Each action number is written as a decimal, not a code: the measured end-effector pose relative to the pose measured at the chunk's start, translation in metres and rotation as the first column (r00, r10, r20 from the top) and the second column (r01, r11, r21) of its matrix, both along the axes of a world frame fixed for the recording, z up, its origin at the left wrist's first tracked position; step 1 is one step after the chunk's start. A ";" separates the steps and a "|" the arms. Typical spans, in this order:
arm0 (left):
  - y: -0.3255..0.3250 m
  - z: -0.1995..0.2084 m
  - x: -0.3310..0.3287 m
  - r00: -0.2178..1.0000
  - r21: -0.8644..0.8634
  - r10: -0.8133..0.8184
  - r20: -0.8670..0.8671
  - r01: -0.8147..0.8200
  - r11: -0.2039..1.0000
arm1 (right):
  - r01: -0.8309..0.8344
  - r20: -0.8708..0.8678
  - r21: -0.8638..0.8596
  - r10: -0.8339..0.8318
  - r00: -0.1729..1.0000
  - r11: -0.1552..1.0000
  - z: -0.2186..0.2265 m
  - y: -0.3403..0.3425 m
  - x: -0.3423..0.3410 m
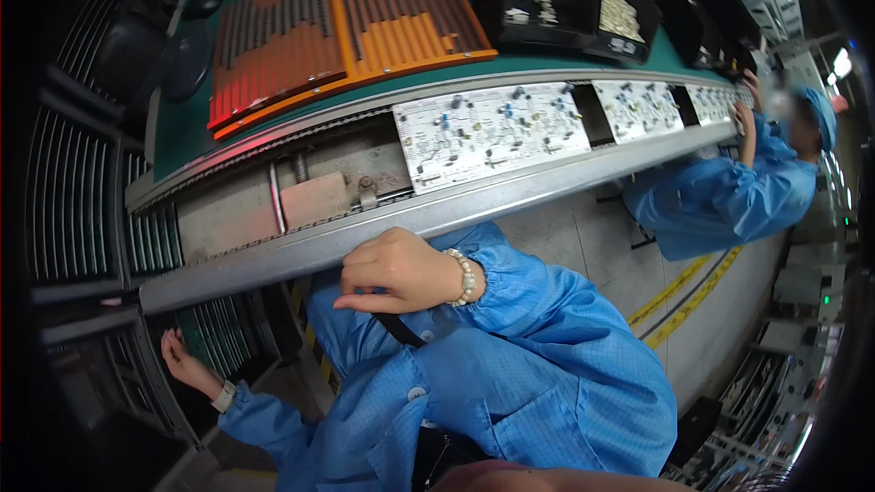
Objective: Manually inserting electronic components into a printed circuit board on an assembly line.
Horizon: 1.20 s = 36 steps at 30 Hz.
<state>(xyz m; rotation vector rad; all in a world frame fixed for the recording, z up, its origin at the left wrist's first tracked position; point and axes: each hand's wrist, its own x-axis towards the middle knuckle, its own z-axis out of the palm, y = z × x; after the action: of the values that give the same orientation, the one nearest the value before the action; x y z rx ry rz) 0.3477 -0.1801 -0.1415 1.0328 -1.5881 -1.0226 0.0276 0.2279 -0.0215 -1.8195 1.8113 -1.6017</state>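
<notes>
My right hand (394,270), a beaded bracelet (467,277) at its wrist, rests against the near metal rail (437,205) of the conveyor. Its fingers are curled in loosely, and nothing shows in them. Lower at the left, my left hand (189,362) is raised with its fingers partly bent and apart, beside a rack of upright green boards (219,339). No object is visible in it. Beyond the rail, a white circuit board (492,135) with blue and dark components lies across the conveyor, followed by a second white board (638,111).
Orange trays (401,46) with rows of dark parts lie on the green bench. Black bins (547,27) of small pale parts stand farther right. At the conveyor's right end, a co-worker in blue (729,191) has hands at another white board (715,102). Slatted racks (77,164) stand left.
</notes>
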 end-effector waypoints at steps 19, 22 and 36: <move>0.020 0.076 0.070 0.866 0.201 0.399 -0.301 -0.352 0.914 | -0.064 -0.075 0.136 0.075 0.994 0.989 0.012 0.027 -0.006; 0.054 0.063 0.052 0.981 0.279 0.072 -0.183 -0.019 0.960 | -0.039 -0.079 0.138 0.050 0.996 0.990 0.013 0.024 -0.005; -0.058 -0.246 0.131 0.371 0.902 0.832 -0.413 0.038 0.431 | 0.221 -0.249 0.020 -0.210 0.946 0.975 0.002 0.025 0.002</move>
<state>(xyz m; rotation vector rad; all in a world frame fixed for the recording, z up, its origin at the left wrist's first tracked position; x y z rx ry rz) 0.4783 -0.2384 -0.3873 1.1512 0.2037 -1.5273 0.0299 0.2529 -0.0198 -1.9299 2.2044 -1.4352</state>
